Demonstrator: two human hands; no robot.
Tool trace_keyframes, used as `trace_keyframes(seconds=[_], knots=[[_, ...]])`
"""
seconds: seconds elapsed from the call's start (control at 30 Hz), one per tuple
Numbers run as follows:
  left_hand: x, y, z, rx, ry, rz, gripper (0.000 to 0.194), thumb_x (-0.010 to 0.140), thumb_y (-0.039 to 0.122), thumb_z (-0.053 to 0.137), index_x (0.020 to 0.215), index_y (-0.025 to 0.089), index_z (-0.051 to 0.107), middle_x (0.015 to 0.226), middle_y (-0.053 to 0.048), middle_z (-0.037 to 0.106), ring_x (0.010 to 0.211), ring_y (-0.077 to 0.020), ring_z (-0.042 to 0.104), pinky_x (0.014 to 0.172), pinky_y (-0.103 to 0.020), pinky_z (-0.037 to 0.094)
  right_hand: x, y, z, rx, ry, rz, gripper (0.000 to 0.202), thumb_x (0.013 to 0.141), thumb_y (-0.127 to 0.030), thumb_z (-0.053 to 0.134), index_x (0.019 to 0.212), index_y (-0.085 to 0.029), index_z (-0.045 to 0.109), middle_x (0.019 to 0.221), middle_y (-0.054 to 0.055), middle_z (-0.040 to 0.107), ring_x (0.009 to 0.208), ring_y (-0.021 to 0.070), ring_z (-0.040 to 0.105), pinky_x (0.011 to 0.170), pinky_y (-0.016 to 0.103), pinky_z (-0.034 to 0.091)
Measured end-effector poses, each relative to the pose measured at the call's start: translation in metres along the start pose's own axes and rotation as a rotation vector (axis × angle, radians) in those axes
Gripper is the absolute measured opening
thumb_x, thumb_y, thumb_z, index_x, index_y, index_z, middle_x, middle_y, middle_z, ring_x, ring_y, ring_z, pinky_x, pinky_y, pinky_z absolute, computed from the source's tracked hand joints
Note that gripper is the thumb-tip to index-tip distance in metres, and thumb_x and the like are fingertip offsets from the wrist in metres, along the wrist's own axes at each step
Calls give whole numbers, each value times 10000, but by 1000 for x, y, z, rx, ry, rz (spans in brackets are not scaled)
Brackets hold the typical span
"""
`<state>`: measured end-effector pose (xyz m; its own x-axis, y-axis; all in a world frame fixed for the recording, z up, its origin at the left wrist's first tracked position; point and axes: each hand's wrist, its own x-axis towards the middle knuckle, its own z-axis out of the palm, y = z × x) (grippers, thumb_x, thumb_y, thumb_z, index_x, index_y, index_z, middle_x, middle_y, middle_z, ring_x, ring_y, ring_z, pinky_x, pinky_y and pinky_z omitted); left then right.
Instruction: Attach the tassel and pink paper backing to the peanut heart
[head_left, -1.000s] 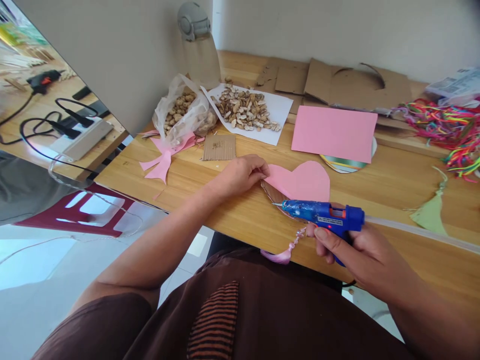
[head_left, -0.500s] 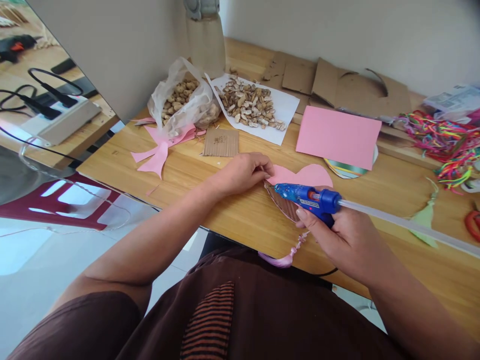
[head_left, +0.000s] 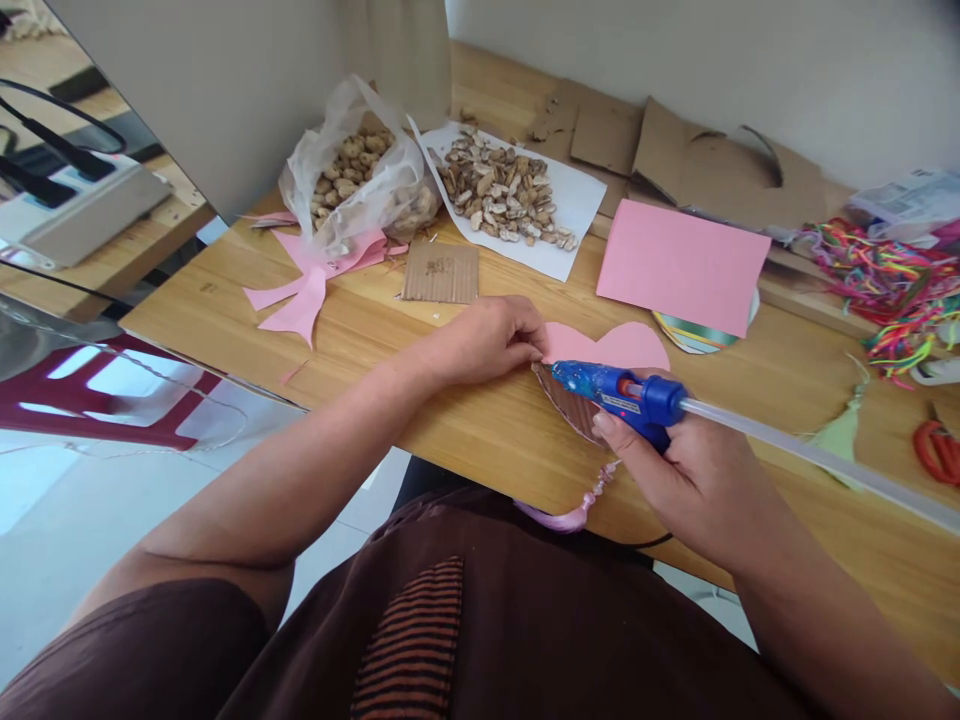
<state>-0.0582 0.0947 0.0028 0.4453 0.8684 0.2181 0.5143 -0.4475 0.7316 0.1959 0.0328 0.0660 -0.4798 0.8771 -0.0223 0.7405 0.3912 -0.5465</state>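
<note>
Clock read from the seat: pink heart (head_left: 611, 345) at the centre, 12 straight ahead across the wooden table (head_left: 465, 420).

Left hand (head_left: 499, 340): comes in from 9 o'clock, thumb and fingertips together, pinching the heart's left tip. Heart lies close to the table's near edge, a ribbed cardboard piece (head_left: 570, 405) on its near side, partly hidden by the other hand's tool.

Right hand (head_left: 697, 480): comes in from 4 o'clock, closed round the handle of a blue glue gun (head_left: 619, 395). Nozzle points toward 9, right beside the left fingertips and over the cardboard's upper edge; cannot tell if it touches. Small red light on the gun. Long clear glue stick (head_left: 795, 445) juts from its back, toward 4.

At 6: pink tassel (head_left: 568, 518) with beads, at the table's near edge.

Around 9: pink paper scraps (head_left: 300, 305), cut in strips.

At 10: small cardboard square (head_left: 441, 272), nearer in; clear bag (head_left: 352, 175) of peanuts farther out, open at the top.

At 11: peanut shells (head_left: 510, 195) heaped on white paper (head_left: 559, 265).

Around 1: flattened brown cardboard (head_left: 720, 180) by the wall; pink sheet (head_left: 684, 265) nearer, overlapping a round striped thing (head_left: 694, 335).

Between 2 and 3: tangle of bright threads (head_left: 892, 280).

Between 3 and 4: green tassel (head_left: 840, 435), then a red-handled tool (head_left: 934, 450) farther out.
</note>
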Motion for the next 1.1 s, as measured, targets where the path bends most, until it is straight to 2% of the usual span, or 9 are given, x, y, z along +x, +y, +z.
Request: trace_keyframes(seconds=[0.2, 0.33, 0.47, 0.63, 0.97, 1.1], knots=[[5, 3, 0, 68, -2, -47, 159, 860, 81, 661, 894, 179, 782, 969, -18, 776, 926, -156, 709, 876, -260, 530, 4, -3, -3, 0, -30, -10, 288, 1018, -462, 533, 930, -214, 650, 843, 46, 664, 738, 218, 612, 667, 350, 480], [8, 5, 0, 123, -14, -66, 156, 854, 80, 657, 875, 180, 775, 947, -16, 780, 911, -162, 707, 849, -265, 528, 6, -5, -3, -2, -39, 4, 274, 1014, -458, 539, 1044, -212, 654, 929, 65, 690, 830, 246, 652, 734, 374, 495], [9, 5, 1, 109, -2, -82, 146, 846, 85, 657, 863, 181, 766, 919, -10, 779, 880, -159, 705, 813, -263, 527, 7, -6, -3, -34, -37, 25, 299, 1007, -473, 531, 1097, -212, 648, 941, 74, 695, 833, 264, 661, 739, 391, 492], [9, 1, 3, 69, 28, -70, 142, 826, 82, 662, 837, 186, 759, 899, -12, 778, 871, -169, 707, 809, -280, 534, 7, -8, -5, -72, -51, 36, 317, 1005, -486, 522, 1114, -216, 648, 917, 75, 703, 820, 272, 663, 721, 392, 482], [7, -1, 5, 35, 46, -48, 145, 835, 73, 671, 845, 183, 764, 923, -14, 779, 904, -171, 708, 839, -278, 532, 7, -8, -8, -50, -73, 16, 273, 1012, -469, 519, 1013, -223, 639, 1013, 89, 682, 870, 269, 648, 786, 411, 488], [6, -2, 6, 27, 56, -32, 143, 837, 72, 670, 842, 183, 759, 918, -10, 775, 901, -166, 712, 841, -272, 537, 6, -8, -8, -57, -79, 17, 280, 1010, -473, 519, 1042, -222, 638, 971, 81, 676, 834, 261, 639, 755, 397, 477]])
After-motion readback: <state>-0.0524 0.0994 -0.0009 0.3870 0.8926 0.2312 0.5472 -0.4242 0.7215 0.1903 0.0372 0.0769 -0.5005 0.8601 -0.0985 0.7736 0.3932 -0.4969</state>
